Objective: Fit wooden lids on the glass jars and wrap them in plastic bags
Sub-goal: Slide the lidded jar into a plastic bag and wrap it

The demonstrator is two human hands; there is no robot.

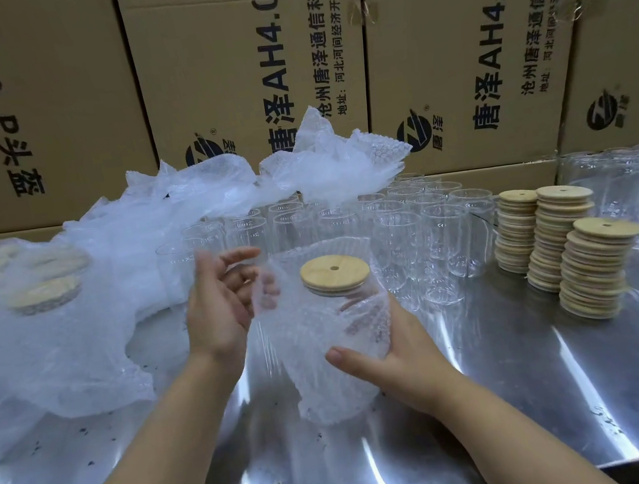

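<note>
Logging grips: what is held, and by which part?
The right hand grips the lidded jar round its lower side. The left hand rests fingers on the upper edge of the bubble bag; pinch unclear.

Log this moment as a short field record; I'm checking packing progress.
left hand: at the bubble bag mouth, grip unclear
right hand: holds the bagged jar
wooden lid: fitted on that jar
empty jars: rows behind, unlidded
spare lids: three stacks, right side
wrapped jars: at left, lids on
steel table: under it all
</note>
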